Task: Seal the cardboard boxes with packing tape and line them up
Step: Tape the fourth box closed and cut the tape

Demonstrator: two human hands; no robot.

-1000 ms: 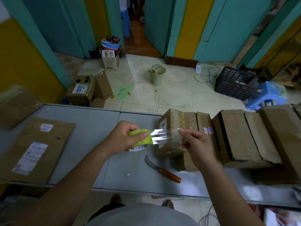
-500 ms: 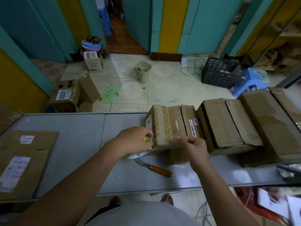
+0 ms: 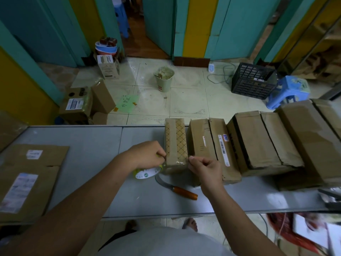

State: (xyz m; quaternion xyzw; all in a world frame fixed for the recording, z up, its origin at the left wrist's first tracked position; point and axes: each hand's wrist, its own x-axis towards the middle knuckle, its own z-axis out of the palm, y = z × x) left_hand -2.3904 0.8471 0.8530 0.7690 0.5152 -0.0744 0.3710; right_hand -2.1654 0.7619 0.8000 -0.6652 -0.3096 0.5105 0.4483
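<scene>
I count four boxes on the table [image 3: 92, 145]; my left hand [image 3: 147, 154] grips one tape roll [image 3: 145, 173], right hand [image 3: 204, 168] pinches tape against the patterned box [image 3: 176, 143]; one knife [image 3: 177, 189].

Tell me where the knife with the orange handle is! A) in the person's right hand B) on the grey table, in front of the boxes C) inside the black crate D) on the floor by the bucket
B: the knife lies flat on the grey table, nearer the person than the small box, with neither hand touching it.
</scene>
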